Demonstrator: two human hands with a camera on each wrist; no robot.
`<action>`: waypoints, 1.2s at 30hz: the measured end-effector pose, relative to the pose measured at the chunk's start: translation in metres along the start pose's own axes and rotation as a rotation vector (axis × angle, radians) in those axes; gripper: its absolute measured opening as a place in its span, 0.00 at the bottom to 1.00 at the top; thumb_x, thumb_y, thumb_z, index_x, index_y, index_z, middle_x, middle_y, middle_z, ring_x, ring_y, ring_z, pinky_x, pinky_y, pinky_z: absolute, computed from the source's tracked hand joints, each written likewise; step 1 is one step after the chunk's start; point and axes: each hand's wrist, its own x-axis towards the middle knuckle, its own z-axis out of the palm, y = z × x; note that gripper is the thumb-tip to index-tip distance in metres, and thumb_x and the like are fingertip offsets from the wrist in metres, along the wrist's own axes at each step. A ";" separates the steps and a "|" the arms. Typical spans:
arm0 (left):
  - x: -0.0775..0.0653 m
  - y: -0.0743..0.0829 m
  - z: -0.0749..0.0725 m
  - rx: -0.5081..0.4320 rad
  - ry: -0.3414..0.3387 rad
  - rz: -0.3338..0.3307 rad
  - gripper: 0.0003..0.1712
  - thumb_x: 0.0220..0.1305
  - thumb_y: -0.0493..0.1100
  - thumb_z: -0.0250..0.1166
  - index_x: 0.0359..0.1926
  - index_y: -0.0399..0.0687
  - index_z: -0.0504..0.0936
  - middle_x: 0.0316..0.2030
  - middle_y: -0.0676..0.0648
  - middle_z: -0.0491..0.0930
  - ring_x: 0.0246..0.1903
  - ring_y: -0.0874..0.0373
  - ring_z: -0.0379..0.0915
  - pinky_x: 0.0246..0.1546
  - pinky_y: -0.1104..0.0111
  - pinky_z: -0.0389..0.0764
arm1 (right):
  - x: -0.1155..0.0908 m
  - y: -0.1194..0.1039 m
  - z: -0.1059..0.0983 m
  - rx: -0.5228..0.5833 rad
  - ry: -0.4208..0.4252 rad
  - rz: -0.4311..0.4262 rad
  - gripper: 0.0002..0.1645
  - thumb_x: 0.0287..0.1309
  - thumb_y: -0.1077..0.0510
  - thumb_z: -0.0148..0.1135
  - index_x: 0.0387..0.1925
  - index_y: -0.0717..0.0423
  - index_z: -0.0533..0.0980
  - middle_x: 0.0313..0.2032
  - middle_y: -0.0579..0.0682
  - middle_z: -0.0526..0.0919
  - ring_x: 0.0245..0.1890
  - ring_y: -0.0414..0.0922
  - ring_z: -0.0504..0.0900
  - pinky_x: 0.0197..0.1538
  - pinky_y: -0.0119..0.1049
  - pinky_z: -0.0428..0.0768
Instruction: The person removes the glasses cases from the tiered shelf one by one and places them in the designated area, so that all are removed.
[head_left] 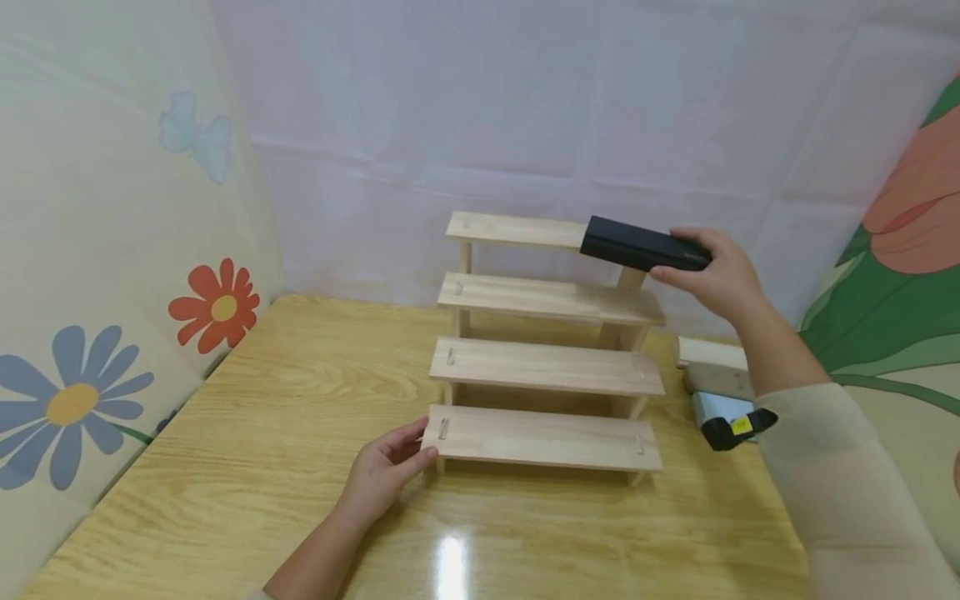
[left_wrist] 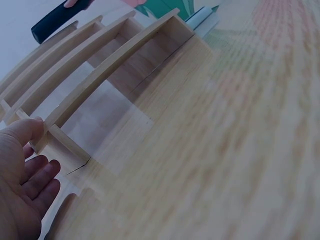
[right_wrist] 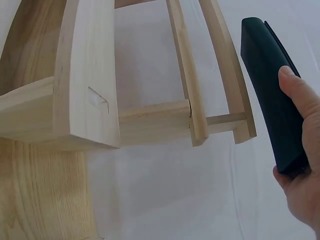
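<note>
A pale wooden stepped display shelf (head_left: 551,437) with several tiers stands on the table. My left hand (head_left: 378,471) grips the left end of its lowest tier, thumb at the front corner; the left wrist view shows the other fingers loosely bent beside the end. My right hand (head_left: 716,267) holds a long dark case (head_left: 637,243) by its right end, thumb on the near side and fingers over the far side. The case overlaps the right part of the top tier (head_left: 517,229) in the head view. From the right wrist, the case (right_wrist: 272,95) appears beside the tier ends, with a gap between.
Right of the shelf lie a pale block (head_left: 712,352), a brown case (head_left: 716,379) and a light blue box (head_left: 723,406), partly behind the right forearm. A black device with a yellow label (head_left: 741,425) sits by the right sleeve. Printed flower cloths flank the wood-grain table (head_left: 300,375).
</note>
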 end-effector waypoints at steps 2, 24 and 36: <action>0.000 0.000 0.000 0.000 0.001 0.000 0.30 0.61 0.40 0.69 0.63 0.37 0.74 0.63 0.40 0.75 0.56 0.45 0.78 0.52 0.72 0.81 | -0.002 0.002 -0.001 -0.006 0.003 0.000 0.50 0.54 0.36 0.68 0.73 0.47 0.60 0.73 0.62 0.56 0.71 0.65 0.56 0.68 0.66 0.57; 0.000 -0.002 -0.003 -0.013 -0.001 -0.008 0.30 0.61 0.41 0.69 0.63 0.37 0.74 0.63 0.41 0.75 0.57 0.46 0.77 0.52 0.74 0.80 | -0.033 0.030 -0.019 0.022 0.036 0.031 0.51 0.55 0.37 0.68 0.74 0.48 0.58 0.75 0.63 0.51 0.70 0.68 0.54 0.64 0.68 0.58; 0.002 -0.001 -0.003 -0.003 -0.004 -0.001 0.30 0.62 0.42 0.69 0.63 0.38 0.74 0.63 0.41 0.74 0.57 0.46 0.77 0.52 0.74 0.80 | -0.049 0.048 -0.026 0.005 0.059 0.048 0.49 0.58 0.39 0.67 0.74 0.50 0.58 0.71 0.68 0.55 0.64 0.69 0.58 0.57 0.67 0.64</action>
